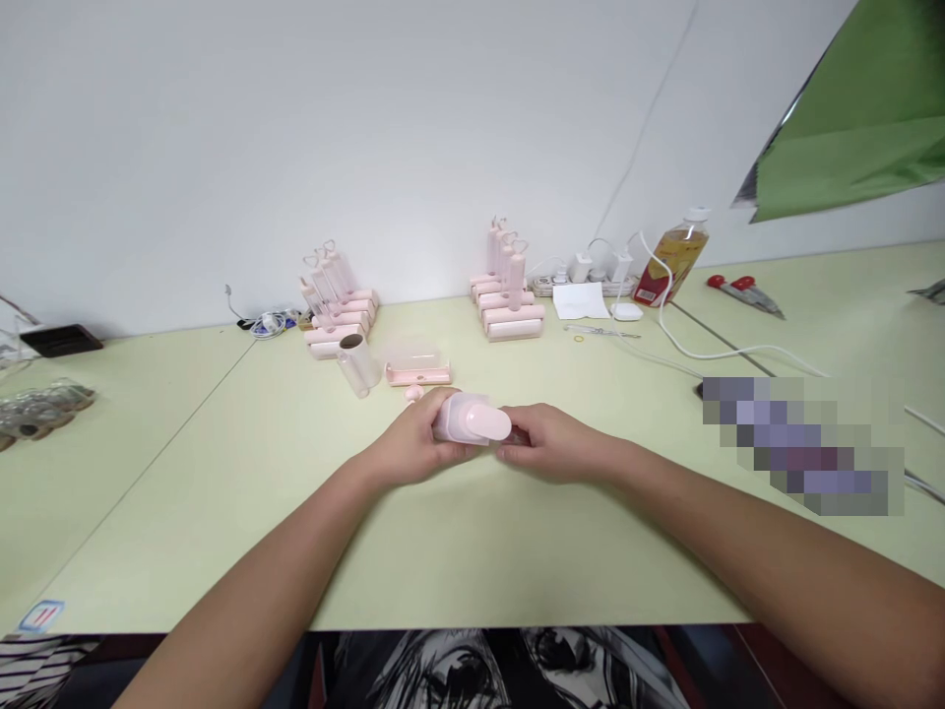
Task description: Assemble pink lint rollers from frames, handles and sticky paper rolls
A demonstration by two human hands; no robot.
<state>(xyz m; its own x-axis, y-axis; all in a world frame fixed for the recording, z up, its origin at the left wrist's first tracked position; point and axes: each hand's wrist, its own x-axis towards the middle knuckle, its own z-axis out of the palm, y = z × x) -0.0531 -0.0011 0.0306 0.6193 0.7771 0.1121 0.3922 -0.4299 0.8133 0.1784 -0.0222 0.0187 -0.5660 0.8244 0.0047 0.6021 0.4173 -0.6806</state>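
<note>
Left hand (pixel 417 441) has its fingers wrapped around a translucent pink case (pixel 456 418), gripping it from the left, thumb on the near side. Case is up in the hands, in front of the person, over the middle of the desk (pixel 532 551). Its pink oval end piece (pixel 488 423) points right and toward the near edge. Right hand (pixel 553 443) sits just beside that end, fingers curled in. There's something dark at those fingers, but it's mostly hidden; can't tell if they're gripping it.

Just beyond the left hand: small pink piece (pixel 414 393), partly covered by the fingers. Behind that, an open pink tray (pixel 418 376) with a clear part right behind it. Left of the tray, a translucent cylinder (pixel 369 360) with a brown upper end, clear tube (pixel 352 374) right up against it.

Two groups of pink units near the wall: left group (pixel 340 320) and right group (pixel 515 323). Both have pink cases lying in a row, with clear tubes upright among them, pink loops on top.

Right of the right group: power strip (pixel 542 287) with white plugs, white paper (pixel 581 301) in front, then a tilted drink bottle (pixel 670 261), then red-handled pliers (pixel 745 292). Green sheet (pixel 849 148) hangs in at upper right. Far left, clear-wrapped brown items (pixel 44 414) and a black device (pixel 60 340).
</note>
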